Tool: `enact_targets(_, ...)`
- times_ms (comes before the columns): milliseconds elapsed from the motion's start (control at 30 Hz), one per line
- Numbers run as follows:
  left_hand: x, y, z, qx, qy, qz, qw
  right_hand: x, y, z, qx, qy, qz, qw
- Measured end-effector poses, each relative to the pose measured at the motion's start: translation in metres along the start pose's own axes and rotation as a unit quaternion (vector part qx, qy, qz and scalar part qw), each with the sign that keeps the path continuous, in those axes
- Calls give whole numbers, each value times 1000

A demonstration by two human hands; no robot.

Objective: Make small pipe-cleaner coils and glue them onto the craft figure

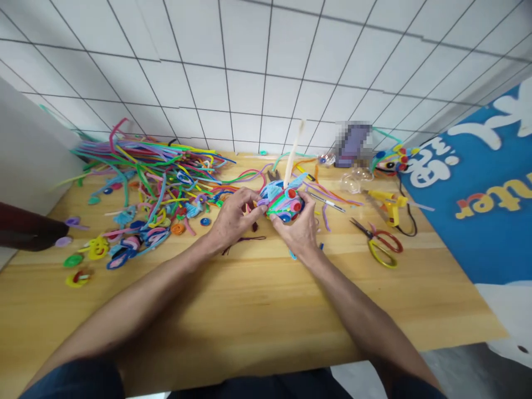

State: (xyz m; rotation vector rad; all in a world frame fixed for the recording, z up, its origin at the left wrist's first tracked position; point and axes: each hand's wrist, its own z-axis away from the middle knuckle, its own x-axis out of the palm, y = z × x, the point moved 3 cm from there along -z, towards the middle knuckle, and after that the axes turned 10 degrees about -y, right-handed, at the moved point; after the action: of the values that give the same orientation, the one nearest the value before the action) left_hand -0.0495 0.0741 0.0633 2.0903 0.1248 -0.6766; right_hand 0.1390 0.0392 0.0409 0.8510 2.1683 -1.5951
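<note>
A small many-coloured pipe-cleaner figure [283, 202], with red and blue round coils on it and a pale stick rising from its top, sits between my two hands just above the wooden table [257, 310]. My left hand [235, 217] curls round its left side, fingertips pinched on the coils. My right hand [300, 228] cups its right and lower side with bent fingers. Both forearms reach in from the bottom edge.
A heap of loose pipe cleaners [149, 166] and coiled pieces [97, 247] covers the table's left. Red-and-yellow scissors [380, 243], a yellow glue gun [390, 206], clear plastic balls [353, 180] and a second figure [390, 159] lie right. A dark sleeve [25, 233] enters from the left.
</note>
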Motion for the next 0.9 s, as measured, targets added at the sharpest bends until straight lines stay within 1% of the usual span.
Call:
enact_targets(100, 3, -3, 0, -18, 0, 20, 1000, 2, 2, 3, -3, 4, 9, 1000)
enact_targets(233, 8, -10, 2, -92, -19, 64, 994, 4, 7, 6, 5, 16, 29, 999)
enact_targets(300, 9, -13, 2, -109, -25, 83, 990, 4, 8, 7, 13, 13, 35, 999)
enact_targets(500, 7, -12, 1, -99, -22, 107, 989, -1, 8, 7, 28, 5, 39, 999)
enact_targets(600, 8, -9, 1, -99, -27, 134, 986, -2, 6, 6, 35, 4, 44, 998)
enact_targets(767, 14, -12, 2, -136, -43, 214, 966, -5, 6, 7, 29, -13, 46, 998)
enact_targets(900, 17, -13, 2, -140, -32, 212, 967, -8, 9, 9, 34, -30, 24, 999)
